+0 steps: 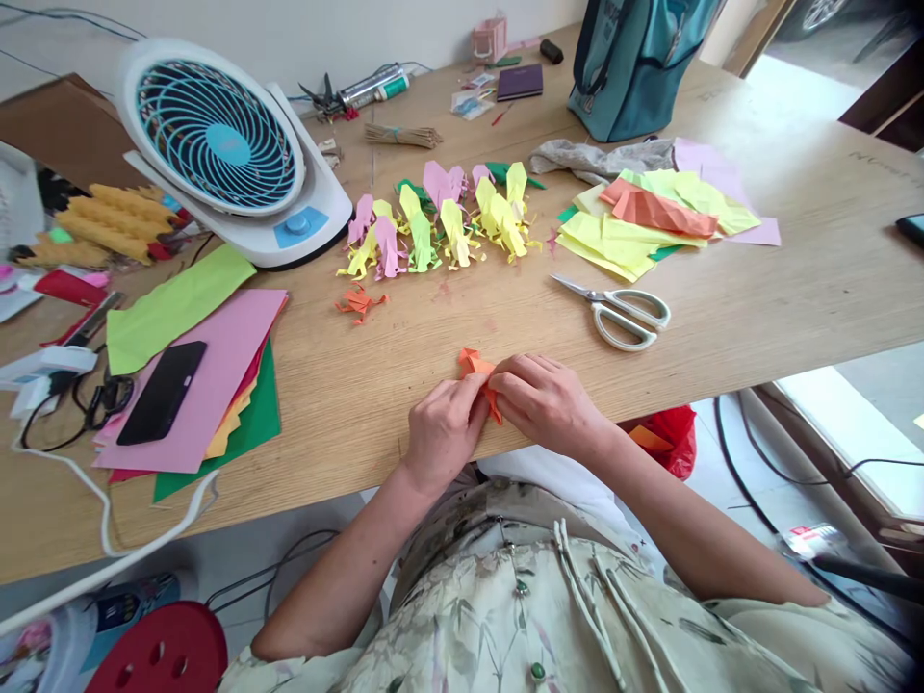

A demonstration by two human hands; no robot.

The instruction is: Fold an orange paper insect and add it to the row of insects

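Near the table's front edge, an orange folded paper figure [476,363] is pinched between both hands. My left hand [449,416] grips it from the left, thumb and fingers pressed together. From the right, my right hand [543,397] has its fingers closed on the same piece, hiding much of it. Ahead and to the left lies another orange folded paper figure [361,303]. Behind it stand several folded paper figures [456,231] in yellow, pink and green. Scissors [627,318] with pale handles lie to the right, their tips pointing left.
A white fan [318,207] stands at back left. A phone [163,393] rests on coloured paper sheets [238,332]. At the right are crumpled paper pieces [613,245] and a grey cloth [599,157]. A teal bag [628,87] stands behind. A white cable [101,500] crosses the left edge.
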